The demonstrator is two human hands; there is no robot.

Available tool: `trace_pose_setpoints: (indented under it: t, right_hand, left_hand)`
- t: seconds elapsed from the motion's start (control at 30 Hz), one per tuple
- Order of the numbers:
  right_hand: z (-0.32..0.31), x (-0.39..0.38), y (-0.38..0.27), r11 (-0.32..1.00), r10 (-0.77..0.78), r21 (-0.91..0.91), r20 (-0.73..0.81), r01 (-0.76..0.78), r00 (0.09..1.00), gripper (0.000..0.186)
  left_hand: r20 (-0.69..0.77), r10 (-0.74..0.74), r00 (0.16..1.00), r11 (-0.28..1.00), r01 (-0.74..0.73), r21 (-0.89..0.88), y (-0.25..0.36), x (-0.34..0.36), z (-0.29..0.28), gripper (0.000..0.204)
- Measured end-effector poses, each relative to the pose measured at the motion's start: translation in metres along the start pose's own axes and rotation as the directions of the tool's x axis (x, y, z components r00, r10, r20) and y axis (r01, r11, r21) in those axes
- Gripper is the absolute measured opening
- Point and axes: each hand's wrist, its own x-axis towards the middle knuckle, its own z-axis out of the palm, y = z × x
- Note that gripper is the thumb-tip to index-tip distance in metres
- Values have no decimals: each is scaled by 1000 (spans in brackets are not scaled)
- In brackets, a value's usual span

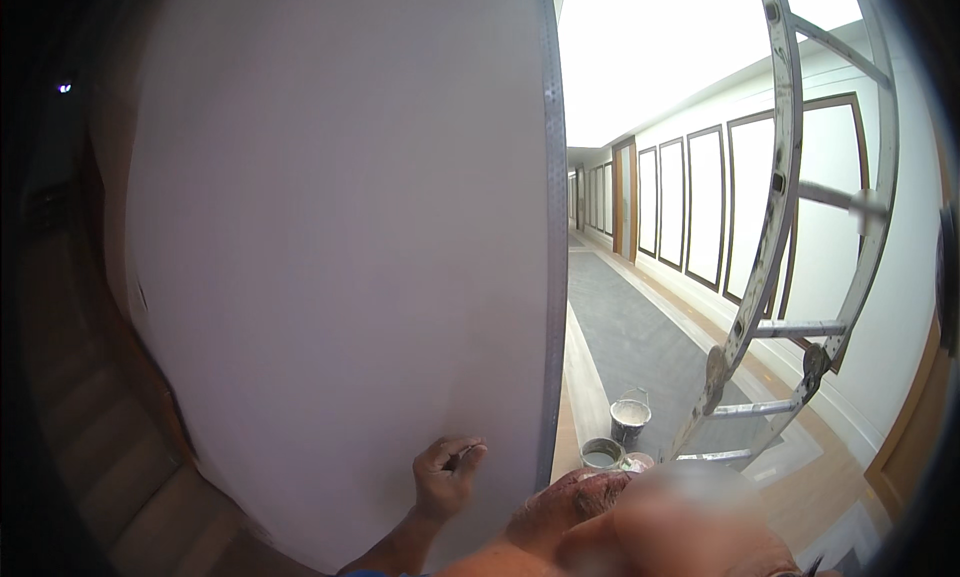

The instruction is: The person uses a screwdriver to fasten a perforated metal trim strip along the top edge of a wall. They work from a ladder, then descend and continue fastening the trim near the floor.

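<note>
My left hand [447,477] is raised in front of a smooth pale wall [350,257], low in the picture. Its fingers are curled in and the thumb meets the index finger; whatever they may hold is too small to make out. I cannot tell whether the hand touches the wall. At the lower edge, right of the wall's corner, my right hand [570,502] seems to show as a large reddish-brown shape close up, smeared toward the right. Its fingers cannot be made out. A grey perforated corner strip [553,227] runs down the wall's right edge.
A stained metal ladder [785,177] stands at the right. Below it are a bucket of pale material [630,422] and a second bucket [602,454]. Behind runs a corridor with a grey floor strip [630,307] and framed wall panels [705,207]. Dim stairs [100,447] lie left.
</note>
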Motion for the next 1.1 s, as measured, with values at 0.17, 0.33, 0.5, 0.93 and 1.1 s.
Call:
trace_pose_setpoints:
  t: [0.17,0.33,0.5,0.93,1.1]
  right_hand:
    - [21,17,-83,995,-96,40,63,93,993,27]
    - [24,9,-140,997,77,-15,238,-75,968,31]
    - [18,-4,-167,984,171,2,279,-178,945,33]
    - [-44,-6,-177,986,129,65,254,-150,958,30]
    - [-46,-8,-177,985,138,61,268,-160,953,32]
  left_hand:
    - [-19,67,998,997,-66,25,65,86,14,10]
    - [35,19,999,999,-20,44,105,115,36,11]
    - [66,-261,963,965,260,24,131,95,52,17]
    - [145,-413,899,910,411,49,166,65,88,26]
    - [144,-350,926,934,356,-17,156,64,98,26]
